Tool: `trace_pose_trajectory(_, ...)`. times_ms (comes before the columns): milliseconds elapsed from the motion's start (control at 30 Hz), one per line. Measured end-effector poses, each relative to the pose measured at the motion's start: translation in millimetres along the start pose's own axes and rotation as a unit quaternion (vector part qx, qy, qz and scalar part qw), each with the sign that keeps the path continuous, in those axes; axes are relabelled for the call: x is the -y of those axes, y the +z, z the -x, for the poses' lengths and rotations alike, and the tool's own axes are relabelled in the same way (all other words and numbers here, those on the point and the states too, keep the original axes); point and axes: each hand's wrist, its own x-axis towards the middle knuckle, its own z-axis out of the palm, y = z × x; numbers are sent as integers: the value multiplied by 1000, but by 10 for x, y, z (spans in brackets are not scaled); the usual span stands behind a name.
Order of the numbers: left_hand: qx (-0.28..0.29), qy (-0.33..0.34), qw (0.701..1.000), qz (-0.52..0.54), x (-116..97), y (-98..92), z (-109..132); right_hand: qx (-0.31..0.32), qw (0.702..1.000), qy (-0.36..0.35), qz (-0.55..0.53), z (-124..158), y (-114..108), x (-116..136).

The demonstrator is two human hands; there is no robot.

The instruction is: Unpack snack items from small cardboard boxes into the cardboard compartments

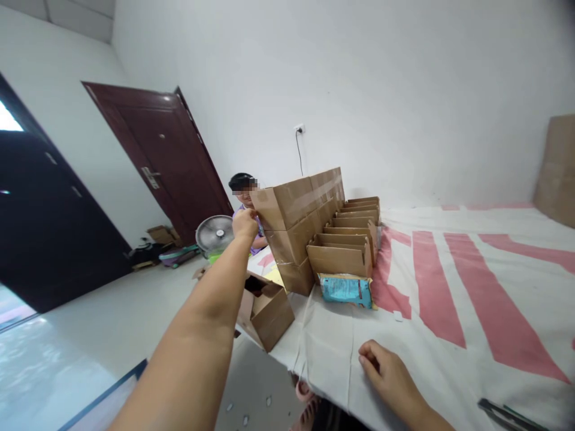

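Observation:
My left hand (245, 222) reaches far forward with its fingers curled closed against the left edge of the top cardboard box (268, 206) in a tall stack. Part of the fingers is out of sight, so any hold on the box is unclear. My right hand (390, 376) hovers at or just over the white cloth (330, 344), fingers loosely curled in and nothing visible in them. Between the hands, an open-topped carton (274, 317) sits at the table's edge. A blue packet (345, 290) leans at the front of a row of open cartons (339, 258).
Behind the stack is another person (258, 241), partly hidden, beside a fan (214, 234). A dark cutter-like tool (503, 415) lies at the lower right. Red stripes (442, 287) mark the cloth. A large brown carton (557, 170) stands at the far right.

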Motion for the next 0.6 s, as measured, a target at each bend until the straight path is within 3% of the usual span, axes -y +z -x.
trace_pose_trajectory(233,14,-38,989,139,13,109,-41,25,999,5,37,10,14,-15)
trace_pose_trajectory(367,46,-58,982,172,68,40,10,26,998,3,50,2,11,-21)
trace_pose_trajectory(467,83,-101,980,150,271,-109,67,29,998,-1,56,4,-4,-7)
trace_pose_trajectory(600,152,-154,974,62,717,-367,304,34,997,-4,69,16,-10,-1)
